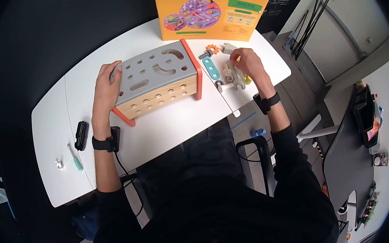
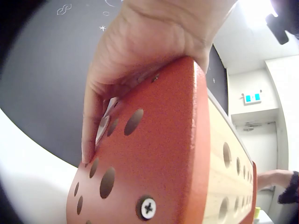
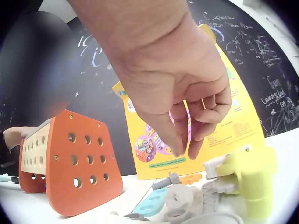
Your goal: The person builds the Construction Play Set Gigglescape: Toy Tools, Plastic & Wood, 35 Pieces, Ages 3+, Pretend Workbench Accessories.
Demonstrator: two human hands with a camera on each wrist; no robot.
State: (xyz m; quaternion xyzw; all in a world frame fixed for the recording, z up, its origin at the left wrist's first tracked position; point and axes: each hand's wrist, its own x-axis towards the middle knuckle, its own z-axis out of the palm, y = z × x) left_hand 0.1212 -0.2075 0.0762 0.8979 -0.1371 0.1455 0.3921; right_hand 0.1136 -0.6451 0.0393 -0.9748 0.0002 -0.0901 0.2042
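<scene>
A toy workbench [image 1: 149, 80] with a grey slotted top, pale wooden sides and red end panels stands on the white table. My left hand [image 1: 107, 88] grips its left end, with fingers bent over the red panel [image 2: 173, 140] in the left wrist view. On the other side, my right hand [image 1: 250, 65] hovers over loose toy parts, thumb and fingers loosely bent with nothing visible between them. Below it lie a grey wrench [image 1: 238, 85], a turquoise strip [image 1: 209, 64], an orange gear [image 1: 213, 49], a grey bolt [image 3: 163, 182] and a yellow piece [image 3: 257, 182].
Behind the parts stands a yellow Construction Play Set box [image 1: 208, 14]. Toward the table's left end lie a black device [image 1: 81, 135], a screwdriver [image 1: 76, 162] with a mint handle and a small white piece [image 1: 59, 164]. A chair armrest [image 1: 262, 157] stands near the front edge.
</scene>
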